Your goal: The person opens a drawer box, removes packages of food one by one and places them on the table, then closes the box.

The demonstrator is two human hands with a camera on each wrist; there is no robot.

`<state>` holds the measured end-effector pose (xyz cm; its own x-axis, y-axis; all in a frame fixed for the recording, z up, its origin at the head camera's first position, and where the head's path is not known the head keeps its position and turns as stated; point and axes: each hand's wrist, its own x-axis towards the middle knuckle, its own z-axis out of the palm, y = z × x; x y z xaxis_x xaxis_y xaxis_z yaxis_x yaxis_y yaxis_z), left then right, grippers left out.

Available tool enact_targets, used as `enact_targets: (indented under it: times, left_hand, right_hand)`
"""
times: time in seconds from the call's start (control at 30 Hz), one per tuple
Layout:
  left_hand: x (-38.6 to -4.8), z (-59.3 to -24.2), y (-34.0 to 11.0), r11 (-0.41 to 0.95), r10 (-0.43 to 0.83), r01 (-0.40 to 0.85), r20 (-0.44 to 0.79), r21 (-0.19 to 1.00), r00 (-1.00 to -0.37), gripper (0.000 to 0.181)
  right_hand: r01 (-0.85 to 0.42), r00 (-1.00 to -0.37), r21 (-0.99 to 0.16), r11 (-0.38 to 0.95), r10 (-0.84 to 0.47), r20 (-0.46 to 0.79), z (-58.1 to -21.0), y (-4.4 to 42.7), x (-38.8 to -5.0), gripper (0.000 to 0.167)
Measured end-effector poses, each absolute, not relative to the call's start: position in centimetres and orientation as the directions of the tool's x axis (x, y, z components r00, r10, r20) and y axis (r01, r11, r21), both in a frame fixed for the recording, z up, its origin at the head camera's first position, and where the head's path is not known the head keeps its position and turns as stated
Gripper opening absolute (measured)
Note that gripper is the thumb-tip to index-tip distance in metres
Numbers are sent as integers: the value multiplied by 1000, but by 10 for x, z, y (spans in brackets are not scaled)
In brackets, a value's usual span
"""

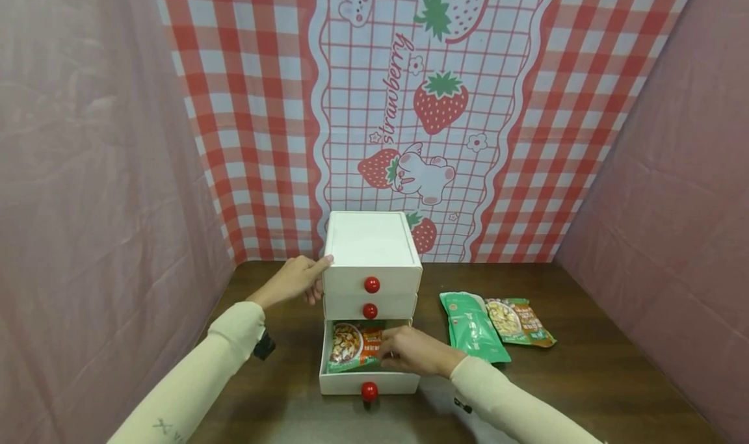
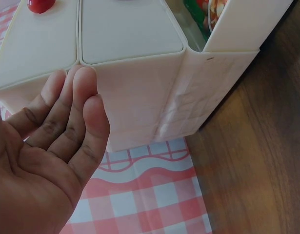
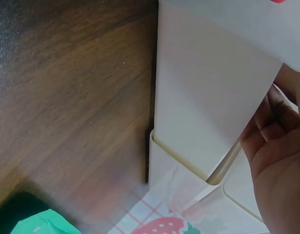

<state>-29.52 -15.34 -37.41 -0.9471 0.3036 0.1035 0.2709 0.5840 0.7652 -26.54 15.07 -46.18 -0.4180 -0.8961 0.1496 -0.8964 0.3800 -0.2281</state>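
A small white drawer cabinet [image 1: 371, 239] with red knobs stands on the table, its bottom drawer [image 1: 339, 384] pulled out. Inside that drawer lies a food packet [image 1: 346, 346] with a picture of a filled bowl, in green and orange. My right hand [image 1: 418, 351] reaches over the drawer's right wall, with bent fingers at the packet's right end; the right wrist view hides the fingertips behind the wall [image 3: 213, 83]. At the cabinet's left side is my left hand [image 1: 295, 280], thumb at the top edge. The left wrist view shows its fingers [image 2: 93, 122] slightly bent, holding nothing.
To the right of the cabinet, a green packet [image 1: 475, 327] lies on the dark wood table [image 1: 591, 372], partly against another food packet [image 1: 521, 322] with a bowl picture. Behind hangs a checked strawberry cloth [image 1: 269, 138]. Pink curtains [image 1: 99, 203] close off both sides.
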Motion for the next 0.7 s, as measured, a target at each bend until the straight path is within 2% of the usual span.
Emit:
enact_targets:
  times: [0.47,0.7]
  left_hand:
    - [-297,-375,-153,590,302,269,102,761,-948,78]
    - [-297,-373,-153,584,304,267,98,767,-948,78]
  right_hand:
    - [-936,-352,-135,326,-838,417,-455,154,-263,4]
    - [-938,-341,-123,323,-810,476,-449,157,-263,5]
